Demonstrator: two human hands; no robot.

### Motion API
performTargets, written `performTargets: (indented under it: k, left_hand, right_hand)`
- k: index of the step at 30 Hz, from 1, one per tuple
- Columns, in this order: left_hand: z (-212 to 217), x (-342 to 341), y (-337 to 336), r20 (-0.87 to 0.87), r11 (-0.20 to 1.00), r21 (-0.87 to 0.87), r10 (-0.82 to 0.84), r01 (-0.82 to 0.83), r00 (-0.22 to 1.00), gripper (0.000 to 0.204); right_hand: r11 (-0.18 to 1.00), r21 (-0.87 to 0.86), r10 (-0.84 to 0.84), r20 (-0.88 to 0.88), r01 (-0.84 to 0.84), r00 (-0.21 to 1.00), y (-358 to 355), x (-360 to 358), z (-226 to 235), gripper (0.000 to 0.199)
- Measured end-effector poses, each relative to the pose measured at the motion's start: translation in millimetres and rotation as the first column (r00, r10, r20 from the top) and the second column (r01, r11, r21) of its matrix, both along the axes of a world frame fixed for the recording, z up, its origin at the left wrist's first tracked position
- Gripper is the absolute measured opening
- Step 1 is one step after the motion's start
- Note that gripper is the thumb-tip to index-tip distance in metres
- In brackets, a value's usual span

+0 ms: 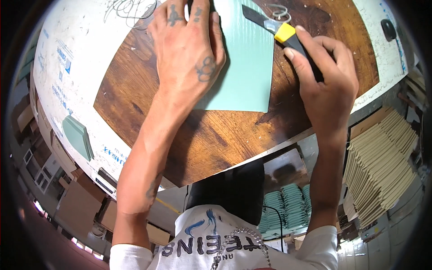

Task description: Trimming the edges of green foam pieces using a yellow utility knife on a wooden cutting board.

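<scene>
My left hand [186, 49] lies flat, fingers spread, pressing the green sheet [245, 58] onto the board [216, 135]. My right hand [326, 81] is closed round the knife [281, 31], whose blade points up-left from the fingertips and lies on the sheet's right edge, which runs away from me.

Left hand [186, 47]: palm down, fingers extended toward the far side, pressed flat, wrist straight. Left forearm runs up from near-left, bare, angled slightly right. Right hand [326, 74]: curled into a closed grip, thumb and index forward toward far-left, knuckles up. Right forearm comes nearly straight up from near-right, wrist bent slightly inward. Hands are apart, left one farther out.
</scene>
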State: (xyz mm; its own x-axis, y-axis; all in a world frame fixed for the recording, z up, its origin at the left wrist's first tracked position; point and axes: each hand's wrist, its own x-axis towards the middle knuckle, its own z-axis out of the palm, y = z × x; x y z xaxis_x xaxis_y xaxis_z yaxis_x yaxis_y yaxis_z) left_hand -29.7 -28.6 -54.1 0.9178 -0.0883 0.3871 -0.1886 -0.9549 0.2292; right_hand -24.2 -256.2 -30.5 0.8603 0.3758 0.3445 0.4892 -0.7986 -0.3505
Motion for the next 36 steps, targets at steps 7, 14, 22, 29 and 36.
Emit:
performTargets:
  k: [7,14,22,29,36]
  left_hand:
    - [4,-3,9,-0.044,0.977,-0.106,-0.191,0.185,0.981,0.051]
    - [4,-30,-16,-0.098,0.979,-0.055,0.193,-0.198,0.976,0.048]
    - [1,-30,-14,-0.14,0.981,-0.029,0.189,-0.194,0.972,0.043]
    - [0,-29,-11,-0.153,0.985,-0.061,0.152,-0.163,0.977,0.044]
    - [6,-11,-7,-0.18,0.993,-0.095,0.051,-0.069,0.982,0.045]
  right_hand:
    - [0.989,0.066,-0.111,-0.222,0.129,0.969,-10,-95,5,0.04]
    - [0.987,-0.01,-0.162,-0.063,0.162,0.985,0,-95,4,0.041]
    - [0.99,0.005,-0.144,-0.025,0.144,0.989,-3,-80,-3,0.036]
    - [0.993,0.06,-0.096,-0.045,0.099,0.994,-4,-30,0,0.03]
    - [0.992,-0.004,0.124,-0.103,-0.125,0.987,-30,15,16,0.033]
